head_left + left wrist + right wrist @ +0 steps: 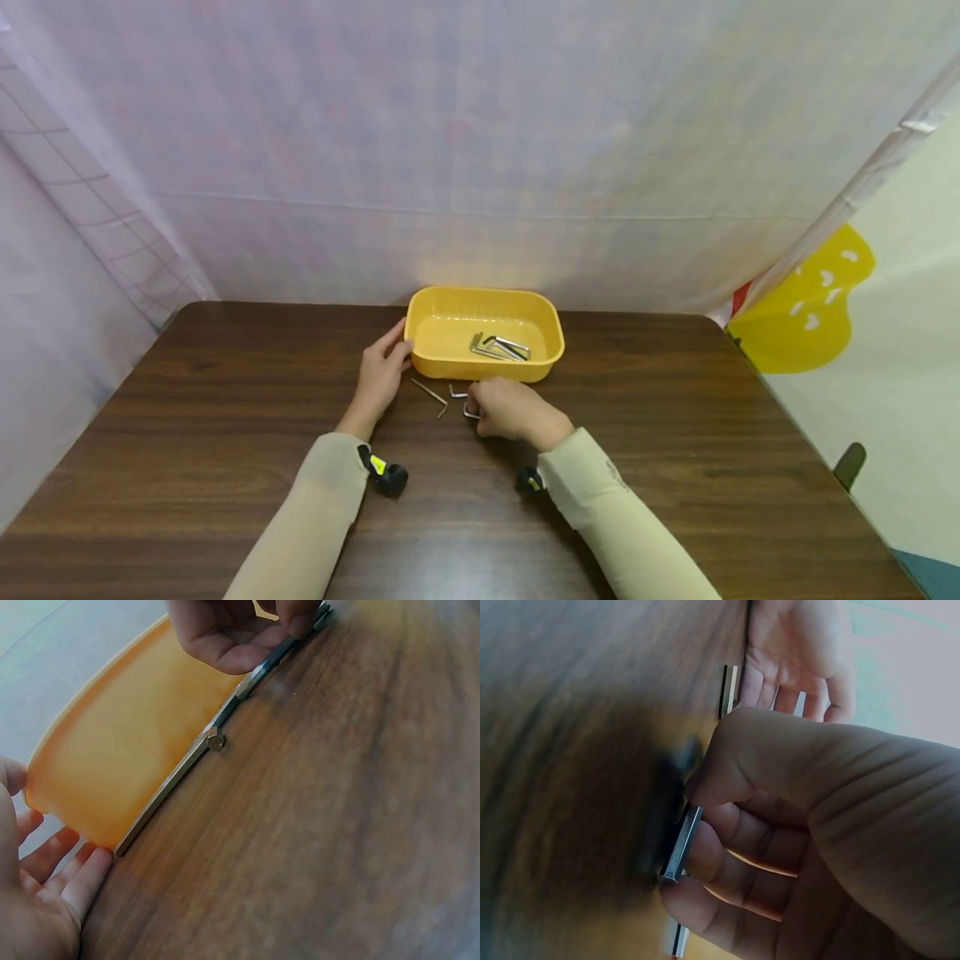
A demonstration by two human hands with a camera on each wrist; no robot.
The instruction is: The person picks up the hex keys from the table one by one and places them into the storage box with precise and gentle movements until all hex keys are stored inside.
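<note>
Tub (pixel 480 369), yellow: left hand (pixel 381 371) spread against it. Hex key (pixel 681 844), 1: pinched by right hand (pixel 513 408); may drop if that pinch slips.

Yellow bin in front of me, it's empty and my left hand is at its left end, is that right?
Not quite: the yellow bin isn't empty. The head view shows several hex keys lying in it. Your left hand is at its left end.

Brn tbl (pixel 225 433) | yel bin (pixel 483 369) nr far edge | gold hex key (pixel 430 392) | silv hex key (pixel 458 395)
</note>
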